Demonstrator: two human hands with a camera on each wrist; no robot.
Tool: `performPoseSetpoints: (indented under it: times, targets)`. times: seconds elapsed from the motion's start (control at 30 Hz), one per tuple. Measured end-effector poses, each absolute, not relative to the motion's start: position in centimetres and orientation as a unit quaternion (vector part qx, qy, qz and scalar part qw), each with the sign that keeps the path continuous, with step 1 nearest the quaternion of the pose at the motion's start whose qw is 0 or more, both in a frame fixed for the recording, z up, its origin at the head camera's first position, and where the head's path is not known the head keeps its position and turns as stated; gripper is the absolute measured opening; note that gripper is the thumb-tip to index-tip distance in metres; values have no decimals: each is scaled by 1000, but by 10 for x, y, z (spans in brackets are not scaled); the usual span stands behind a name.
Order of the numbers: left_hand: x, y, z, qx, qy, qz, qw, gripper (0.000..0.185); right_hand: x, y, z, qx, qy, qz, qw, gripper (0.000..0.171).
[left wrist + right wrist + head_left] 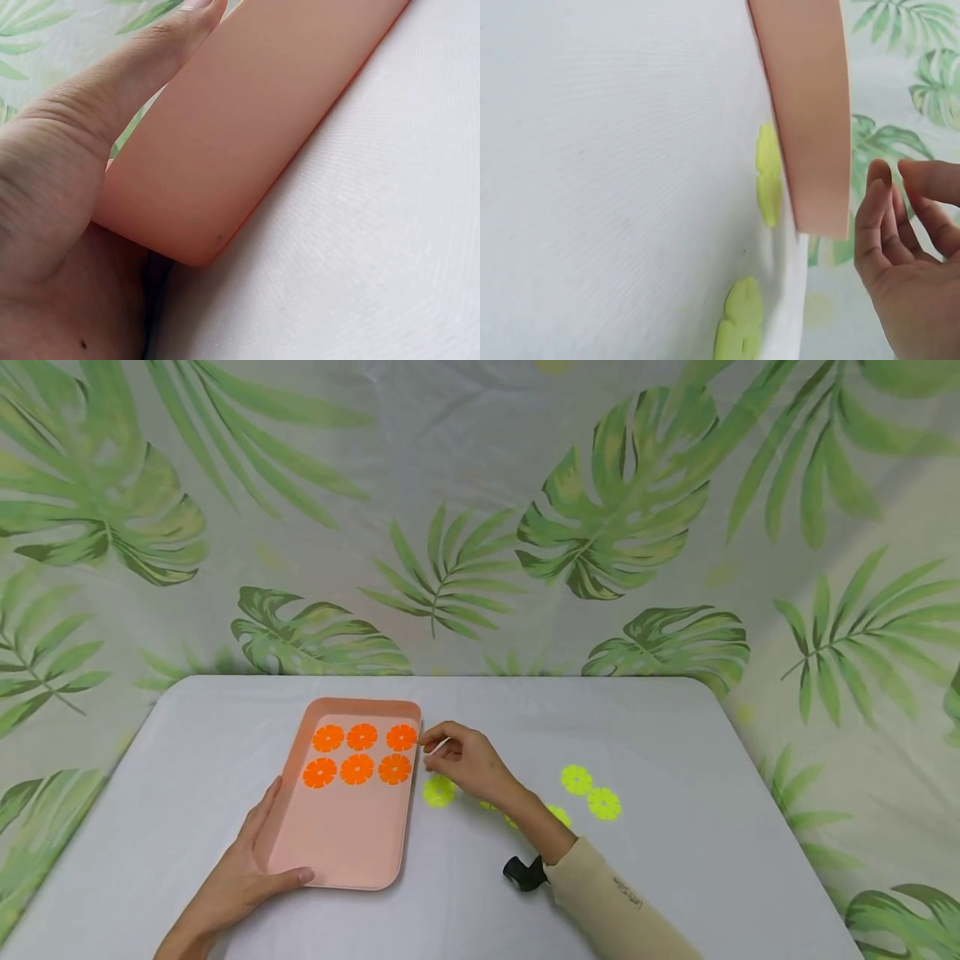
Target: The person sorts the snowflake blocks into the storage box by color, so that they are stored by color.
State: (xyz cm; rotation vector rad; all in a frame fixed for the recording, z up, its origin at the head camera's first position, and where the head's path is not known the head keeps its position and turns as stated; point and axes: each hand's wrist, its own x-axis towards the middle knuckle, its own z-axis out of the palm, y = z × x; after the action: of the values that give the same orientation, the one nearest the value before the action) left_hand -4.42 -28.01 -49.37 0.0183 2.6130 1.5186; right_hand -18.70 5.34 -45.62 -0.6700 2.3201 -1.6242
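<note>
A pink rectangular tray (352, 843) lies on the table, with several orange notched discs (356, 769) in two rows in its far half. My left hand (238, 868) holds the tray's near left corner, fingers along the left wall and thumb at the near rim. That wall fills much of the left wrist view. By the tray's far right rim is my right hand (472, 764), its fingers loosely bent. In the right wrist view a gap shows between thumb and fingertips, with nothing visible in it. A yellow-green disc (438, 791) lies just below this hand, close beside the tray.
More yellow-green discs lie to the right, among them a pair (590, 792); some are partly covered by the right arm. A black object (523, 874) shows at the right sleeve (600, 893). Behind the white table (660, 727) hangs a leaf-patterned cloth (450, 460).
</note>
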Motion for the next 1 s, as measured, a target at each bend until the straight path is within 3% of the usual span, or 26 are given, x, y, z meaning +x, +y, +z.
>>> performPoseSetpoints:
  times: [1.0]
  targets:
    - [-47,-281,-493,-7,858,507,83,130,-183,66,-475,-249,871,-380,184,45]
